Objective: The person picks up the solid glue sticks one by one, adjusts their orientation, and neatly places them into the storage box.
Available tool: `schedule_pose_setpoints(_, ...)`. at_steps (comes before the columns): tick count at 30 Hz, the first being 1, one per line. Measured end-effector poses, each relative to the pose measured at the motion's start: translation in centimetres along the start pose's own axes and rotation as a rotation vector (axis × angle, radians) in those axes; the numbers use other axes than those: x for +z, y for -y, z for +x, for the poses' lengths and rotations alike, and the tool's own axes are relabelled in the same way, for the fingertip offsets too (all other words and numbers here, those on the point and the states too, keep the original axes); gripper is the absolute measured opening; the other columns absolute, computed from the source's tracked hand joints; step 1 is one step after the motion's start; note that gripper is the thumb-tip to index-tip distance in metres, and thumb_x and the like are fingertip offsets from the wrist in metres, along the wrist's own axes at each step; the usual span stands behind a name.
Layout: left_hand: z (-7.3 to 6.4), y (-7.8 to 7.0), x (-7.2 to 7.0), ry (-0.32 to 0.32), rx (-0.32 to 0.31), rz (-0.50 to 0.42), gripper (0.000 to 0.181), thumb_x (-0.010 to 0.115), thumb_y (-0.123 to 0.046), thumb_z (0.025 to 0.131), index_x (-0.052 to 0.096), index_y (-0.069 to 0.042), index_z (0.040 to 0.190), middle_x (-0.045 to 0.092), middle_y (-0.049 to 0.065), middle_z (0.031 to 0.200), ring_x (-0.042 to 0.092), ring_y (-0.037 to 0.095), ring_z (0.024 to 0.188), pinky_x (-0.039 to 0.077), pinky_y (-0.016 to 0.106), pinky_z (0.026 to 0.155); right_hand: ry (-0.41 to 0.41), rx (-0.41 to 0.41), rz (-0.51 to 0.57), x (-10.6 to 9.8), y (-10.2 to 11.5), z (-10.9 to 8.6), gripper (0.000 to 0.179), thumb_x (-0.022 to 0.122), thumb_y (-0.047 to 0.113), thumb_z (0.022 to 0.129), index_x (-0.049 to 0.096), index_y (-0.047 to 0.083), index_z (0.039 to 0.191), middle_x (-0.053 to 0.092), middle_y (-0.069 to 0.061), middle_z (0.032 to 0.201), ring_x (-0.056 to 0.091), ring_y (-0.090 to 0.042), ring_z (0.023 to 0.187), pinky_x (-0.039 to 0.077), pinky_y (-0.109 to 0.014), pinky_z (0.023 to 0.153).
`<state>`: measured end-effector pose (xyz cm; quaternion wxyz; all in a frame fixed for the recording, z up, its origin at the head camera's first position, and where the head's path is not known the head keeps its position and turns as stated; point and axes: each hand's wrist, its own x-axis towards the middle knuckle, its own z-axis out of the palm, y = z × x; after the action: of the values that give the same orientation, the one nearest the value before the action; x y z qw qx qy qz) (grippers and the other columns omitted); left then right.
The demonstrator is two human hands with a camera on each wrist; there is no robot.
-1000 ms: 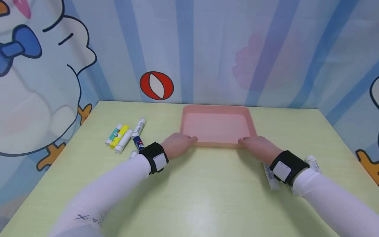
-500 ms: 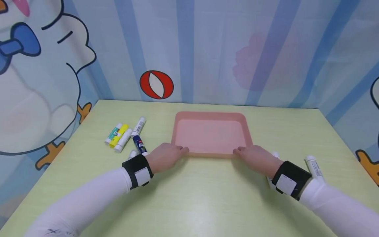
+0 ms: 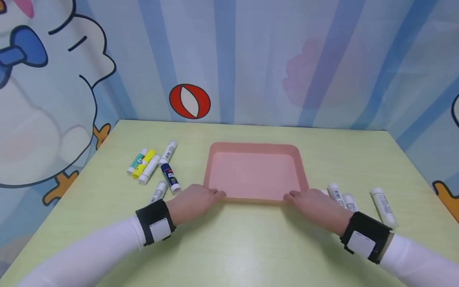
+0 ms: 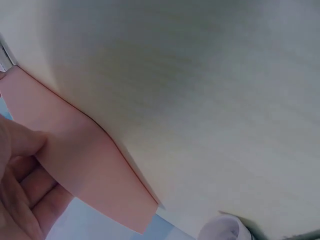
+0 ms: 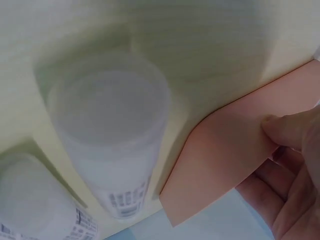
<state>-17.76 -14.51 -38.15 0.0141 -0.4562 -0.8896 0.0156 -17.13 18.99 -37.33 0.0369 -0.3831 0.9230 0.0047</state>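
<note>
A shallow pink rectangular tray (image 3: 256, 173) lies on the table in front of me. My left hand (image 3: 193, 202) pinches its near wall close to the left corner. At the right corner, my right hand (image 3: 319, 209) grips the same wall. Both wrist views show a thumb against the outside of the tray wall (image 4: 95, 165), with the other fingers over the rim on the inner side. White tubes like glue sticks (image 3: 337, 194) lie close beside my right hand, partly covered by it. Another white tube (image 3: 159, 192) lies just behind my left wrist.
Several tubes lie at the left: a teal-labelled one (image 3: 137, 162), a yellow one (image 3: 144, 164), a navy one (image 3: 170, 177) and white ones. One white tube (image 3: 383, 207) lies apart at the right. A printed cloth backdrop (image 3: 258, 59) rises behind the table's far edge (image 3: 322, 128).
Both hands have drawn the tray toward me and slightly left, away from the far edge. Tubes beside both wrists now show more.
</note>
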Motion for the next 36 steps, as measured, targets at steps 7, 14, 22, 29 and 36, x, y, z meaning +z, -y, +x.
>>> schedule_pose_setpoints(7,-0.7,-0.9,0.1,-0.031,0.043,0.006,0.034,0.067,0.006,0.082,0.058,-0.007,0.112,0.068,0.003,0.085,0.051,0.007,0.058,0.049,0.022,0.060,-0.053,-0.048,0.026,0.6,0.4,-1.2,0.025,0.062,-0.010,0.083,0.060,0.007,0.101,0.059,-0.002,0.081,0.040,-0.006,0.051,0.041,-0.023,0.049)
schedule_pose_setpoints(14,-1.3,-1.9,0.2,-0.030,0.065,0.036,0.030,0.067,0.004,0.083,0.058,-0.007,0.109,0.068,0.003,0.083,0.052,0.007,0.056,0.050,0.023,0.059,-0.110,-0.100,0.005,0.9,0.8,-2.5,0.028,0.062,-0.013,0.080,0.059,0.007,0.099,0.055,0.000,0.077,0.033,-0.004,0.047,0.034,-0.020,0.044)
schedule_pose_setpoints(22,-1.7,-3.0,-0.1,-0.001,0.070,0.053,0.028,0.068,0.001,0.085,0.059,-0.007,0.110,0.069,0.001,0.087,0.058,0.007,0.061,0.051,0.023,0.063,-0.155,-0.131,-0.013,1.3,1.3,-3.4,0.031,0.065,-0.014,0.076,0.059,0.007,0.098,0.057,-0.001,0.077,0.035,-0.003,0.048,0.037,-0.019,0.044)
schedule_pose_setpoints(29,-1.6,-3.4,0.0,0.031,0.058,0.031,0.029,0.068,-0.001,0.086,0.060,-0.008,0.113,0.070,0.003,0.090,0.058,0.006,0.063,0.051,0.022,0.065,-0.125,-0.105,-0.010,1.3,1.5,-3.7,0.030,0.067,-0.012,0.077,0.060,0.008,0.098,0.057,0.000,0.076,0.038,-0.003,0.051,0.039,-0.020,0.046)
schedule_pose_setpoints(36,-1.6,-3.4,0.0,0.026,0.055,0.034,0.028,0.068,-0.001,0.086,0.060,-0.008,0.112,0.070,0.002,0.088,0.055,0.006,0.061,0.050,0.022,0.063,-0.136,-0.108,-0.038,1.4,1.5,-3.7,0.032,0.066,-0.014,0.074,0.059,0.008,0.097,0.055,0.001,0.075,0.036,-0.004,0.050,0.037,-0.020,0.044)
